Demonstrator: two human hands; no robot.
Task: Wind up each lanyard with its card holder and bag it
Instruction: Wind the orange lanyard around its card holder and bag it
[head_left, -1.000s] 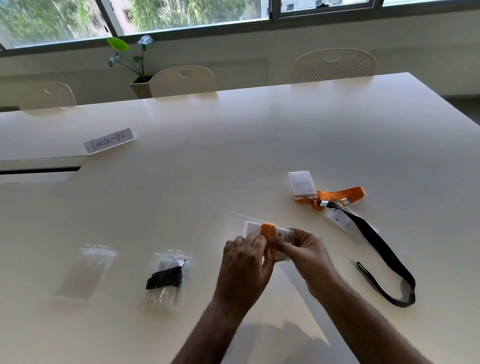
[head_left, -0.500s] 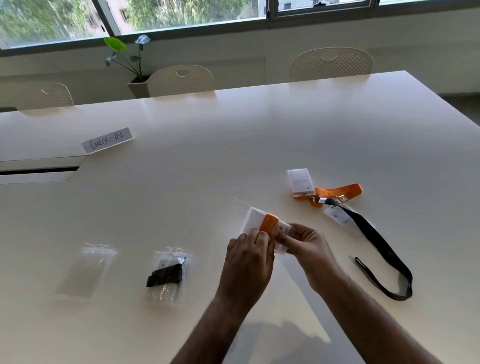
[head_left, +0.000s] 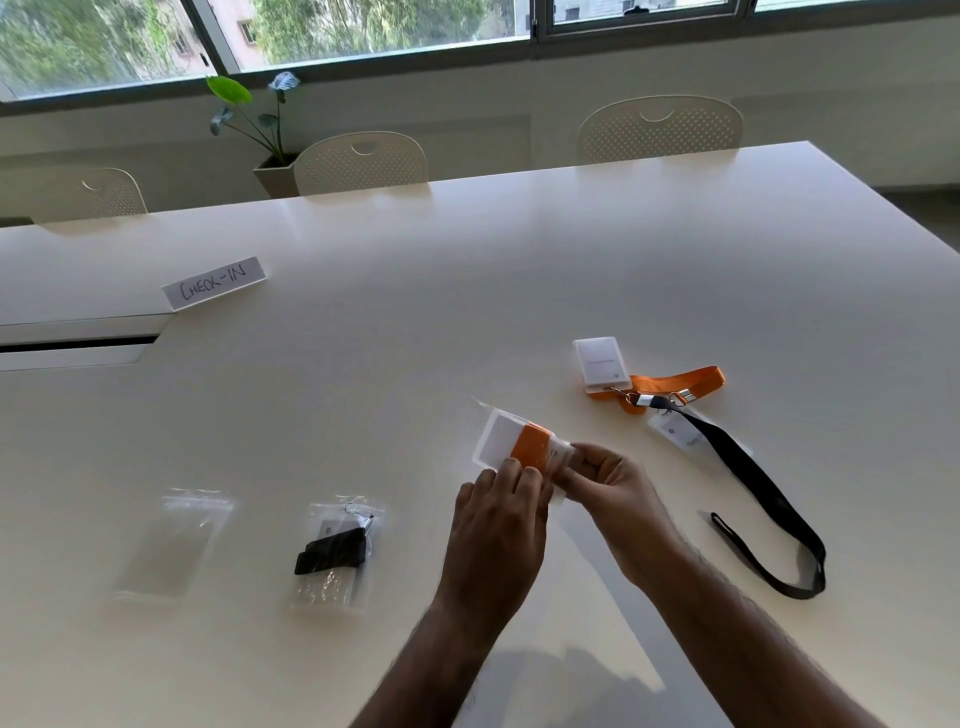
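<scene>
Both forearms reach forward, left hand (head_left: 501, 512) and right hand (head_left: 608, 483) meeting fingertip to fingertip, fingers curled in a pinching grip.

Orange-wound card holder (head_left: 522, 441) in clear bag, tilted above table; bagged black bundle (head_left: 332, 553) lies left; two lanyards (head_left: 748, 478) unwound right.

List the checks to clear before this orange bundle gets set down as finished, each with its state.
1. Orange lanyard wound round its card holder: ok.
2. Both hands hold the bundle, left hand and right hand: ok.
3. Bundle fully inside the clear bag: cannot tell.
4. Bag mouth sealed: cannot tell.
5. Empty bag ready for another set: ok.
6. Loose black lanyard and loose orange lanyard wound: not ok.
</scene>
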